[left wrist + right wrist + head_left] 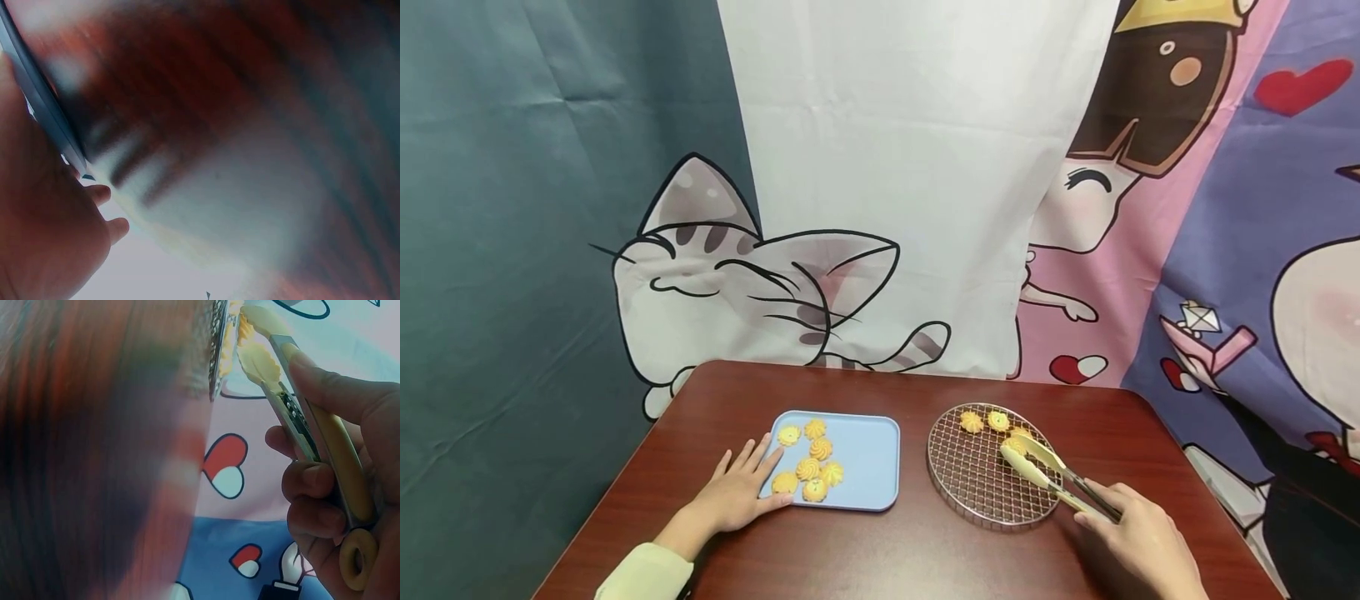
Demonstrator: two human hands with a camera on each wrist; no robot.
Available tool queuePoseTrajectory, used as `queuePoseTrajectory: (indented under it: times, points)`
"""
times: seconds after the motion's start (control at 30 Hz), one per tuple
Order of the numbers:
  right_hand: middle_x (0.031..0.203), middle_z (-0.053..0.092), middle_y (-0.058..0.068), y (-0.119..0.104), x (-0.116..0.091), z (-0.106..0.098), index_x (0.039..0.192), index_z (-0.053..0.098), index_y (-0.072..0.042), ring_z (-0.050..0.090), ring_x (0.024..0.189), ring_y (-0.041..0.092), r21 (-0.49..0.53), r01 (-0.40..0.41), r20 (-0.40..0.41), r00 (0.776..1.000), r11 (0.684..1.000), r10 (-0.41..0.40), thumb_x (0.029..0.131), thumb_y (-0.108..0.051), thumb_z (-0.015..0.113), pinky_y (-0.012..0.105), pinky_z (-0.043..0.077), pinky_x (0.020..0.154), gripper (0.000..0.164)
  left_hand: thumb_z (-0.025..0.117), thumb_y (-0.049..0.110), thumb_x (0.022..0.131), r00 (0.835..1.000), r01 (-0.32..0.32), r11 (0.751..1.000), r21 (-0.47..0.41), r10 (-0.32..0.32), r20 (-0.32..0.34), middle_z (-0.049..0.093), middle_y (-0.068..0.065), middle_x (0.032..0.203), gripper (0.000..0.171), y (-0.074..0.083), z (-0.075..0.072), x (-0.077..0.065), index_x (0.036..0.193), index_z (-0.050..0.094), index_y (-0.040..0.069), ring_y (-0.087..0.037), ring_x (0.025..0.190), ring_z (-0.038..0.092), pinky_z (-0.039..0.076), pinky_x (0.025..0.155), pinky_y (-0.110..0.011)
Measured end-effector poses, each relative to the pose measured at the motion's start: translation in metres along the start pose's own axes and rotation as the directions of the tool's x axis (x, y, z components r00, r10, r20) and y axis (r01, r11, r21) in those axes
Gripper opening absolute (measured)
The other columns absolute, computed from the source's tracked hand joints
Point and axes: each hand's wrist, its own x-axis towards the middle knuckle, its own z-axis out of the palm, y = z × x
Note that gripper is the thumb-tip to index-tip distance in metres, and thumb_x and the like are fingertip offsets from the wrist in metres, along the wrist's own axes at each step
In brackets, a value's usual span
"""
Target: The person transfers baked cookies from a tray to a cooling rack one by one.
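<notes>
My left hand (737, 493) lies with spread fingers along the left edge of a light blue tray (868, 462). Several golden swirled cookies (808, 468) sit on the tray's left half. In the left wrist view that hand (50, 219) is beside the tray's dark-looking edge (42, 103). My right hand (1150, 537) grips cream-tipped metal tongs (1028, 472) over a round wire rack (966, 475). Their tips stand on both sides of a cookie (1015, 445) on the rack. The right wrist view has thumb and fingers wrapped around the tongs' handles (340, 462).
Two more cookies, one a swirl (972, 422) and one beside it (998, 421), lie near the rack's back rim. A reddish-brown table (820, 554) carries everything. Cartoon-printed cloth (917, 183) hangs behind its far edge.
</notes>
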Motion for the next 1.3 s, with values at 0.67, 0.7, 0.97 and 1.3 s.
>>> queuePoseTrajectory:
  times: [0.67,0.7,0.97,1.3]
  points:
    - [0.088,0.064,-0.003,0.019,-0.007,-0.015,0.121,0.074,-0.008,0.067,0.079,0.028,-0.046,-0.106,0.103,0.989,0.993,0.11,0.077,-0.047,0.085,0.049,0.05,0.059,0.06,0.055,0.069,0.092,1.0,-0.012,1.0,-0.016,0.012,0.001,0.02,-0.018,0.167,0.089,0.005,-0.004,-0.001,0.157,0.039,0.011,-0.048,0.15,0.021,0.012,0.115,-0.072]
    - [0.089,0.065,-0.003,0.019,-0.007,-0.015,0.121,0.074,-0.008,0.067,0.079,0.028,-0.047,-0.107,0.104,0.988,0.993,0.111,0.076,-0.047,0.085,0.05,0.05,0.059,0.061,0.054,0.07,0.092,1.0,-0.008,1.0,-0.014,0.008,0.005,0.019,-0.017,0.167,0.089,0.005,-0.005,-0.001,0.157,0.038,0.011,-0.047,0.15,0.021,0.012,0.116,-0.072]
    - [0.088,0.065,-0.002,0.023,-0.005,-0.014,0.121,0.074,-0.007,0.066,0.077,0.028,-0.063,-0.11,0.116,0.986,0.992,0.117,0.076,-0.047,0.086,0.05,0.049,0.058,0.061,0.052,0.073,0.092,1.0,-0.015,1.0,-0.016,0.015,-0.008,0.021,-0.018,0.167,0.091,0.002,-0.001,-0.001,0.157,0.038,0.011,-0.048,0.15,0.022,0.012,0.115,-0.073]
    - [0.09,0.064,0.001,0.024,0.0,-0.018,0.123,0.072,-0.005,0.064,0.078,0.026,-0.074,-0.143,0.167,0.974,0.987,0.154,0.075,-0.051,0.085,0.051,0.05,0.06,0.068,0.049,0.076,0.09,0.999,-0.024,0.999,-0.027,0.023,-0.039,0.02,-0.016,0.168,0.094,-0.004,0.008,0.001,0.158,0.036,0.013,-0.047,0.15,0.022,0.01,0.116,-0.071]
